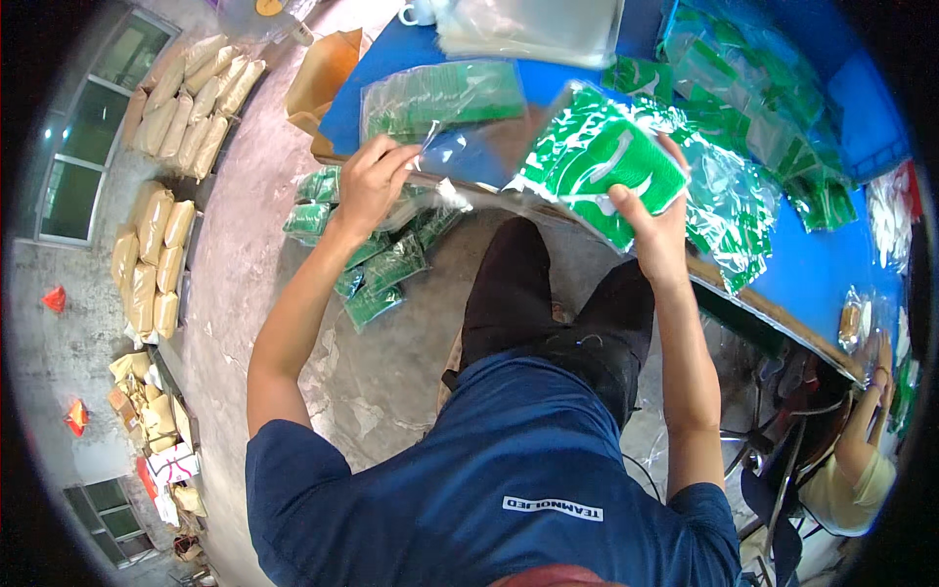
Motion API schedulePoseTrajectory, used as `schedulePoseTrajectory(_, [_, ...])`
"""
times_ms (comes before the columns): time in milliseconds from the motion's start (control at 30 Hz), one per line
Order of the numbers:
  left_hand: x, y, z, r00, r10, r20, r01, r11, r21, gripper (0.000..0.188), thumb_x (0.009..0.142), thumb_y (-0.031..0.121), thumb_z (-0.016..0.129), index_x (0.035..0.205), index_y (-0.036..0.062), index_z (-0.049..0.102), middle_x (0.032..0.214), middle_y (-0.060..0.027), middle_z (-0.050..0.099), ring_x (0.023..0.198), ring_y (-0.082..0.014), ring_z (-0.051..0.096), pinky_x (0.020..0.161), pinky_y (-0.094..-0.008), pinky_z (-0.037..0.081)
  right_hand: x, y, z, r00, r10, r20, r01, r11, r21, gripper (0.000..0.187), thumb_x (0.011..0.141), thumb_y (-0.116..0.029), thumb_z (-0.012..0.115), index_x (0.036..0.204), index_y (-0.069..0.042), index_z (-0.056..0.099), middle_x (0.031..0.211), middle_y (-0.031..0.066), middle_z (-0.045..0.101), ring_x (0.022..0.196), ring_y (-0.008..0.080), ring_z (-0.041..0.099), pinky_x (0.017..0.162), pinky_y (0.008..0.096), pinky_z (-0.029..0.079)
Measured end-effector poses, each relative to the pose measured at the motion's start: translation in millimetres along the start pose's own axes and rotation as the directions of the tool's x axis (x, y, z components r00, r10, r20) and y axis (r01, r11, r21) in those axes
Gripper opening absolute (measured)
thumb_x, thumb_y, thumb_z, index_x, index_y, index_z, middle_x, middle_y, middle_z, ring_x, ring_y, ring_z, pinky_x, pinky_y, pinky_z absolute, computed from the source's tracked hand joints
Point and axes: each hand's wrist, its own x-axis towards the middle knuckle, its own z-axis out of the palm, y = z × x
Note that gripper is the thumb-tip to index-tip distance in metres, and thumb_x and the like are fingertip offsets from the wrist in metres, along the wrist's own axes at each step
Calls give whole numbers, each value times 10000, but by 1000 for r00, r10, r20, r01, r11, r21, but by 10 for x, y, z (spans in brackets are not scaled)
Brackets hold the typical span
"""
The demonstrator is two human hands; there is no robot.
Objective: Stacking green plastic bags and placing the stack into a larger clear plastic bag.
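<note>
My right hand (pixel 653 220) grips a stack of green plastic packets (pixel 608 161) above the table's front edge, its thumb lying across the top. To its left, my left hand (pixel 374 186) is closed, fingertips pinching the edge of a clear plastic bag (pixel 452 154). How far the bag reaches toward the green stack is hard to see. Just beyond my left hand lies a filled clear bag of green packets (pixel 445 98) on the blue table (pixel 386 51). Loose shiny green packets (pixel 729 201) spread over the tabletop beside my right hand.
Several bagged green bundles (pixel 377 264) lie low at the left, below the table edge. An open brown carton (pixel 328 73) stands by the table's left corner. Flat clear bags (pixel 528 29) are stacked at the back. Another person (pixel 851 460) sits at the right. Tan sacks (pixel 156 254) line the wall.
</note>
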Motion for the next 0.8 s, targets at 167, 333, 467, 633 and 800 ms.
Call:
schedulePoseTrajectory(167, [334, 535, 94, 987, -132, 92, 154, 941, -300, 175, 815, 63, 751, 990, 75, 758, 783, -80, 617, 666, -233, 625, 622, -341, 500, 67, -134, 36, 646, 510, 567, -673, 732, 107, 557, 831, -275, 750, 1297, -26, 574, 1145, 78, 668, 1020, 166, 642, 891, 314, 520])
schedulePoseTrajectory(333, [449, 742, 336, 934, -205, 291, 299, 895, -330, 169, 793, 142, 775, 939, 61, 749, 753, -117, 640, 658, -258, 635, 619, -374, 497, 440, 333, -219, 748, 380, 545, -655, 554, 513, 496, 869, -359, 693, 1263, -70, 607, 1202, 122, 660, 1072, 274, 645, 966, 471, 514])
schedulePoseTrajectory(467, [401, 978, 640, 866, -229, 445, 407, 840, -359, 159, 798, 143, 754, 934, 61, 752, 796, -123, 681, 675, -253, 655, 646, -365, 513, 316, 135, -221, 842, 269, 468, -538, 500, 679, 578, 861, -388, 693, 1323, -62, 574, 1253, 148, 637, 1114, 310, 621, 1014, 501, 481])
schedulePoseTrajectory(633, [401, 669, 826, 809, -350, 472, 584, 569, -579, 136, 859, 86, 706, 967, 11, 741, 772, -40, 701, 688, -96, 618, 632, -275, 487, 335, 263, -208, 672, 529, 518, -735, 564, 377, 424, 852, -349, 737, 1170, -84, 647, 1123, 106, 682, 1026, 265, 663, 954, 464, 516])
schedulePoseTrajectory(800, [634, 720, 676, 734, -540, 413, 645, 362, -673, 152, 872, 136, 753, 921, -6, 729, 712, 22, 636, 656, -45, 542, 575, -226, 433, 426, 93, -171, 674, 702, 231, -686, 711, -155, 545, 833, -168, 716, 1315, -11, 517, 1154, 109, 668, 1024, 192, 664, 928, 340, 535])
